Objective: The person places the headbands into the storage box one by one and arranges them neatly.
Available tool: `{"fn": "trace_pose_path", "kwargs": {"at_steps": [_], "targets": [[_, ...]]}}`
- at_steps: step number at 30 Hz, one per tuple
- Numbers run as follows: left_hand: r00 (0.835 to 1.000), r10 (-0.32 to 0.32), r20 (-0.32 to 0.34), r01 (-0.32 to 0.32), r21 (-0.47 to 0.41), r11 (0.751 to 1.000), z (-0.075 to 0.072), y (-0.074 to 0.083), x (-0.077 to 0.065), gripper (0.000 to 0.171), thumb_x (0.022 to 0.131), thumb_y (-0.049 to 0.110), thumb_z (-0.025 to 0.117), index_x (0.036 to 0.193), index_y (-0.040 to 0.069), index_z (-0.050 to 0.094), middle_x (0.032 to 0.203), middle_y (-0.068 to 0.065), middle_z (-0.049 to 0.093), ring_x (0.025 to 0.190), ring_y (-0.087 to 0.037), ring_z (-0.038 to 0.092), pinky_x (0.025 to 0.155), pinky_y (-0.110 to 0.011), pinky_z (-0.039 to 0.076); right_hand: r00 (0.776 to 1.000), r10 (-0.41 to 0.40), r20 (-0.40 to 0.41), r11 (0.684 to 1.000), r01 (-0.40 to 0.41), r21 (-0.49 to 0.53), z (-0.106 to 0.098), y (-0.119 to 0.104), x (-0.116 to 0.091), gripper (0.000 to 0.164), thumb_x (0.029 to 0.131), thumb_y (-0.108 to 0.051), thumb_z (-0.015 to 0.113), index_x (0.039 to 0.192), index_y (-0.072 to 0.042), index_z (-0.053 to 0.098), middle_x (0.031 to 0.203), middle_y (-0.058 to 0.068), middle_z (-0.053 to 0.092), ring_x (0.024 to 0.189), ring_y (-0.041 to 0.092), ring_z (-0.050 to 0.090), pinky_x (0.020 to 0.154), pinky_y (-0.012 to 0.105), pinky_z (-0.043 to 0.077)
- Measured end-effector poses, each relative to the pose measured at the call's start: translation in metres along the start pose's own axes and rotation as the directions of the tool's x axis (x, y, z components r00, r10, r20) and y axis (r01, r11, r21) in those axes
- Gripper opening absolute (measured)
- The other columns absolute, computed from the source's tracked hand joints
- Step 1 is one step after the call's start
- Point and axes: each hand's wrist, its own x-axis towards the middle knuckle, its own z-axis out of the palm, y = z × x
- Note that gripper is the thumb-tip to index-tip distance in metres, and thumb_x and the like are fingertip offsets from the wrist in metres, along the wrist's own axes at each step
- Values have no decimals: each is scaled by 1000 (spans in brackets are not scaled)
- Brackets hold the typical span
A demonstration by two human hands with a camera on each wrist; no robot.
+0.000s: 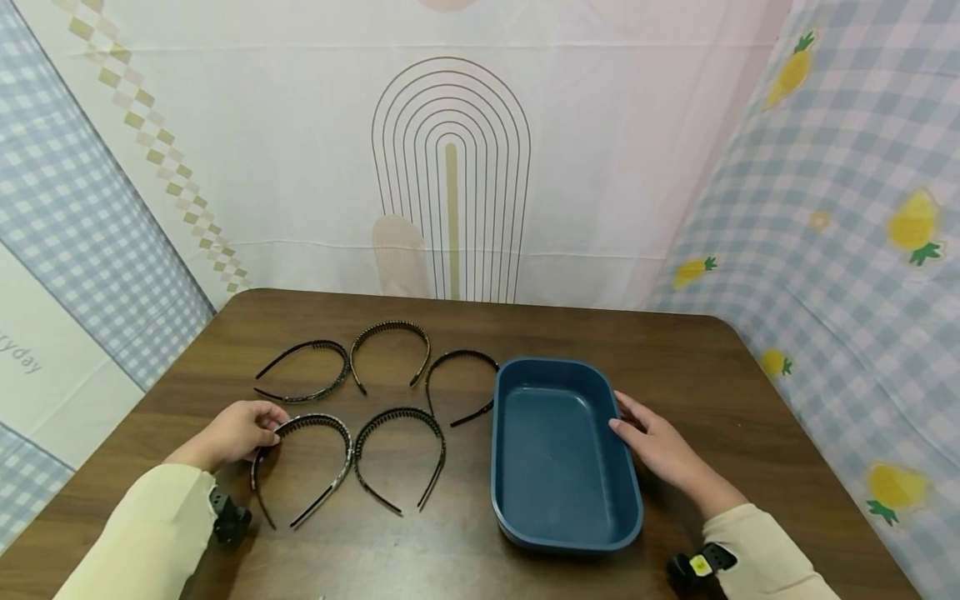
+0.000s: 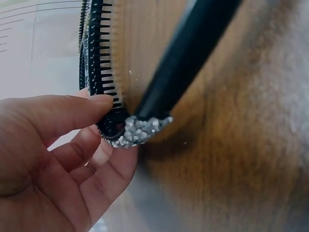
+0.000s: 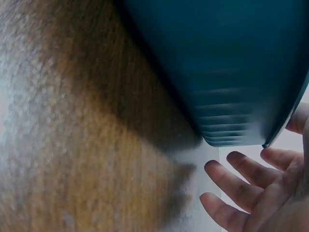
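Observation:
In the head view my left hand pinches the left side of a black toothed headband lying at the table's front left. Silver rhinestones cover its outside, seen close in the left wrist view beside the thumb of my left hand. My right hand holds the right rim of a deep blue plastic bin, thumb over the edge and index finger against its outside. The right wrist view shows the other fingers of my right hand spread loosely, apart from the bin's wall.
Other dark toothed headbands lie on the brown wooden table: one beside the held one, one at the back left, a gold-toned one behind, and one close against the bin's left side. Patterned cloth hangs around.

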Motion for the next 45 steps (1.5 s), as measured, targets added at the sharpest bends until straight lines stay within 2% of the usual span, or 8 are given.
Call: {"fn": "trace_pose_path", "kwargs": {"at_steps": [8,14,23,28,34,40,45], "targets": [[1000,4,8,-3,-15,1000,-3,-3,-2,23,85,-6,62,107,-13,58,87,-10,58,74,-18,55,56,-34,52,1000,8,10,1000,-8,9,-1,0,-2,64,103,-34,44,153,-1,20,147,30,35,133,46,36,102,60,37],[1000,-2,-7,2,-23,1000,-7,3,-7,29,89,-3,61,115,-13,56,92,-11,57,76,-19,53,57,-33,50,999,15,28,998,-17,67,0,-1,-2,64,103,-33,44,153,-1,19,147,31,34,131,46,39,96,53,46],[999,32,-37,-34,-44,998,-6,21,-9,35,89,1,62,120,-12,54,100,-15,58,82,-18,56,62,-33,53,999,24,36,992,-28,122,2,0,-2,65,103,-33,45,153,-1,19,146,32,35,128,45,43,89,48,52],[998,46,-45,-49,-79,996,-4,32,-9,36,91,1,62,122,-13,53,102,-16,57,84,-18,56,65,-34,55,998,40,46,983,-48,178,3,1,-2,63,103,-31,45,153,-2,19,142,31,40,117,38,54,81,42,55],[996,43,-74,-52,-121,991,2,45,-8,36,92,0,60,123,-14,52,104,-18,56,85,-15,57,66,-34,56,997,50,58,967,-63,246,4,1,-2,64,104,-31,45,153,-1,18,135,30,45,107,32,59,76,42,57],[993,51,-106,-64,-119,991,10,65,-7,34,91,-1,61,122,-12,54,103,-17,56,82,-15,57,65,-35,56,995,90,51,962,-100,254,5,0,-2,62,103,-31,45,153,-4,21,133,26,47,104,29,60,74,41,57],[990,63,-128,-81,-135,988,17,84,-6,33,89,-2,63,121,-11,56,101,-17,57,81,-15,57,65,-35,57,994,84,63,961,-98,258,4,0,-3,64,103,-34,45,153,-3,19,134,27,45,102,28,60,73,40,56]]}}
